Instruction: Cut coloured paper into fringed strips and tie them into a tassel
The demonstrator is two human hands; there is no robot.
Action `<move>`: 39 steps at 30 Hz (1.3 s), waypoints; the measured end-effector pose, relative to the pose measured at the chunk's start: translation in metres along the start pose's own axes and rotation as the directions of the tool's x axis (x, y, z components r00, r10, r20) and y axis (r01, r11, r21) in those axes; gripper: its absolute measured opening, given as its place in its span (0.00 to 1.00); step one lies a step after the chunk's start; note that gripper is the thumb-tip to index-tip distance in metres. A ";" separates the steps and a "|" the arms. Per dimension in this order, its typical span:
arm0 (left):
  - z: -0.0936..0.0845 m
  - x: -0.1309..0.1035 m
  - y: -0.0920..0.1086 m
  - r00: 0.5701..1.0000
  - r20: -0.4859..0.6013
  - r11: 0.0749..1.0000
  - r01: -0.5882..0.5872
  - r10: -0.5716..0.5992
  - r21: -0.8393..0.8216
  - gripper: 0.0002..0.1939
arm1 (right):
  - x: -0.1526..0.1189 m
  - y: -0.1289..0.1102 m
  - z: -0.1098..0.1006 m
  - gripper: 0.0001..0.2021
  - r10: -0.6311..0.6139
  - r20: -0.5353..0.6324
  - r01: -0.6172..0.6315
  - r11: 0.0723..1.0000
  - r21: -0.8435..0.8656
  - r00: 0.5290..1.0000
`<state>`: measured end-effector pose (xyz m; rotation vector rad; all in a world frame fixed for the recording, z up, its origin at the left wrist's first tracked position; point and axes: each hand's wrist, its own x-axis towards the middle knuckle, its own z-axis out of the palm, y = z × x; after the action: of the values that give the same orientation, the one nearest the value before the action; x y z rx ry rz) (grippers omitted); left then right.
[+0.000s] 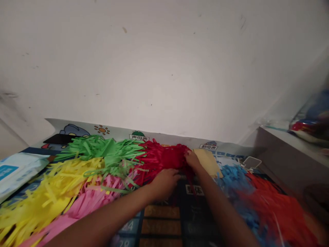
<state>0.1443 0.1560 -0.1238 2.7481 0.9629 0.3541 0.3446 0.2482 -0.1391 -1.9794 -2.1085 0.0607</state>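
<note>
A bundle of red fringed paper (173,156) lies at the far middle of the table, close to the wall. At its lower edge is my left hand (166,183), with the fingers bent in against the paper. My right hand (192,160) grips the bundle's right edge, and a few red strips hang down below it. Some blur and the dim light hide the exact hold of the fingertips. Green fringed paper (108,149) touches the red bundle on the left. A tan paper piece (207,162) rests just right of my right hand.
Yellow (51,187) and pink fringed paper (92,202) spread along the left, near a white-blue packet (22,171) and a dark flat object (60,139). Blue (235,180) and orange-red fringed paper (280,209) lie right. A printed mat (160,226) covers the table. Behind stands a white wall (164,68).
</note>
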 end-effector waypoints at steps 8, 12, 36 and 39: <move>-0.023 0.011 -0.082 0.971 -0.045 0.950 0.241 -0.237 0.197 0.15 | -0.023 0.031 -0.015 0.18 0.055 -0.143 -0.057 0.998 -0.010 0.988; -0.037 -0.005 -0.109 0.971 -0.028 0.941 0.237 -0.238 0.242 0.09 | -0.031 0.012 -0.017 0.14 -0.205 -0.073 0.206 0.979 -0.001 0.976; -0.027 -0.014 -0.081 0.997 -0.018 0.996 -0.071 0.072 0.049 0.24 | -0.034 0.006 -0.032 0.11 -0.481 0.096 0.484 0.875 -0.013 0.872; -0.030 -0.020 -0.083 0.993 -0.025 0.993 -0.110 0.112 0.052 0.23 | -0.027 -0.010 -0.020 0.10 -0.529 0.136 0.531 0.847 0.023 0.838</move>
<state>0.0718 0.2107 -0.1210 2.8570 0.8384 0.3919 0.3404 0.2178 -0.1223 -1.3559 -2.6778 0.0802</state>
